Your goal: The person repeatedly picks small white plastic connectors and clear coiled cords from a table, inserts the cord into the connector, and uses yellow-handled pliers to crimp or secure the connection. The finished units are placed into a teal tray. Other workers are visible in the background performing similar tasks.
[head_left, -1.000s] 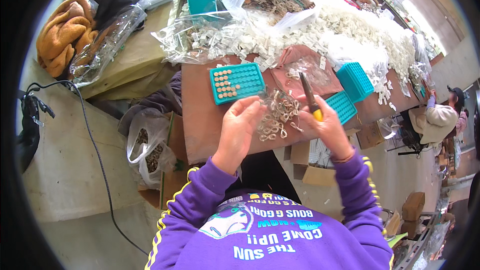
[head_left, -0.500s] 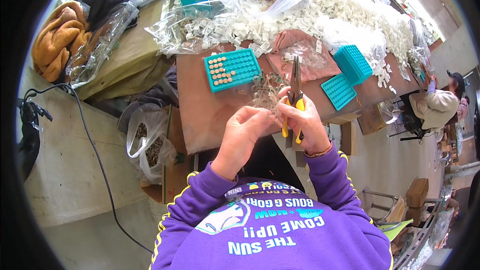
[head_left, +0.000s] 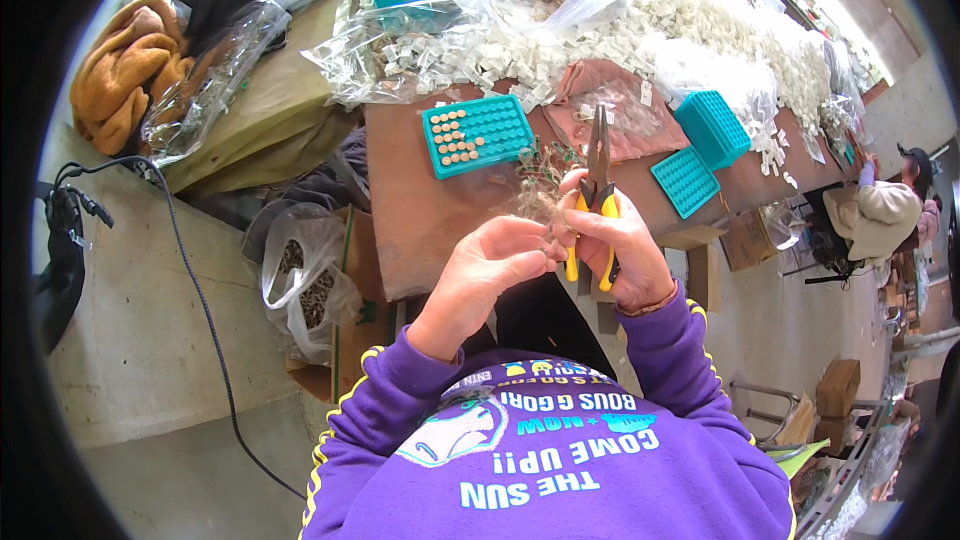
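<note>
In my right hand (head_left: 635,255) are long-nose pliers (head_left: 598,155) with yellow handles, their jaws pointing up and away from me. My left hand (head_left: 480,275) meets the right fingertips. Its thumb and fingers are drawn together around something too small to make out. Just beyond the fingertips lies a tangled clump (head_left: 540,180) of thin brownish and greenish strands; whether either hand grips it is unclear. Behind the clump, a teal tray (head_left: 505,125) has rows of round hollows, with several round tan pieces (head_left: 452,140) filling its left part.
Stacked teal trays (head_left: 712,130) and a flat one (head_left: 685,183) lie right of a pink cloth (head_left: 600,130). White tag-like pieces (head_left: 480,55) are heaped across the back of the brown table (head_left: 420,230). A plastic bag (head_left: 305,285) stands lower left. Another person (head_left: 880,205) sits far right.
The left fingers have opened slightly and curl differently beside the right fingertips. The pliers stay in my right hand. The whole view has shifted slightly.
</note>
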Tool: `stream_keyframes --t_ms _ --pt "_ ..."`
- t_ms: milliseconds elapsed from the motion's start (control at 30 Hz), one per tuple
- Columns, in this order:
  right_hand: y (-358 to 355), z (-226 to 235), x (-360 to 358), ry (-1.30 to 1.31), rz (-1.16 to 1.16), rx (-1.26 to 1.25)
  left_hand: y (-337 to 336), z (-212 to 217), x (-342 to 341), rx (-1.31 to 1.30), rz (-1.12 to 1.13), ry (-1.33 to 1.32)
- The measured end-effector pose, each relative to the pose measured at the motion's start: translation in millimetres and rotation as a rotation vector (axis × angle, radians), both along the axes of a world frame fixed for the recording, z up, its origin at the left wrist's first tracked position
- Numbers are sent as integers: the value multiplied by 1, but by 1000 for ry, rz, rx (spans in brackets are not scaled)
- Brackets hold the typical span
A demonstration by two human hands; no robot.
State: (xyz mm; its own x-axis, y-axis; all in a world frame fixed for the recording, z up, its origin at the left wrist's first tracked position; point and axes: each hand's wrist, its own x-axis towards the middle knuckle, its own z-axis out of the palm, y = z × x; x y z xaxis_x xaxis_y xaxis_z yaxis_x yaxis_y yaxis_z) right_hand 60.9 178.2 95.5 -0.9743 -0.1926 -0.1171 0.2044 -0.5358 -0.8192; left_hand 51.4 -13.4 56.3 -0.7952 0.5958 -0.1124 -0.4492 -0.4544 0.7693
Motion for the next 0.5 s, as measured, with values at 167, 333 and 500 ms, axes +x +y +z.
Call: stream_keyframes --t_ms 167,333,500 --pt "-4 0 3 -55 -5 -105 2 -12 5 156 84 -23" --pt "2 -7 0 20 -70 170 4 -20 8 274 61 -111" --pt "22 -23 21 82 -163 510 8 -25 1 200 205 -310"
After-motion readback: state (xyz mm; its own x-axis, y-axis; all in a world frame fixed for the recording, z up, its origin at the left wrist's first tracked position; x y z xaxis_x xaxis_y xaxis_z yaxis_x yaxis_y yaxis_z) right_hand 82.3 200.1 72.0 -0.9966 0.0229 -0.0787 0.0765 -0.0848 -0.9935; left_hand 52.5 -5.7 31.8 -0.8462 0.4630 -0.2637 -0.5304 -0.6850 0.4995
